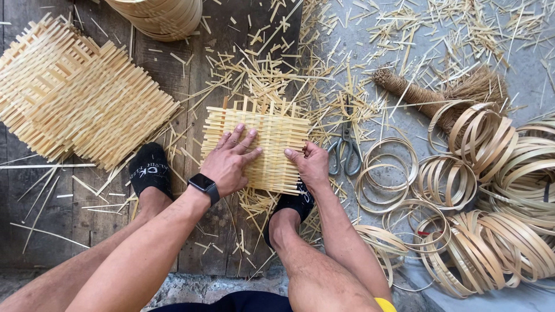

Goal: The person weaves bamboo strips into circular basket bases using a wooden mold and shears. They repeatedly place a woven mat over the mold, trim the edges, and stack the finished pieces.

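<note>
A small square mat of woven bamboo strips (272, 144) lies on a wooden board between my feet. My left hand (231, 159), with a black watch on its wrist, presses flat on the mat's left half with fingers spread. My right hand (309, 164) pinches the mat's right edge with thumb and curled fingers. My right foot in a black sock (292, 205) rests under the mat's near corner.
A stack of larger woven mats (75, 95) lies at the left, round woven baskets (162, 17) at the top. Scissors (345, 151) lie right of the mat. Many bamboo hoops (491, 190) pile at the right, beside a brush (439, 92). Bamboo offcuts litter the floor.
</note>
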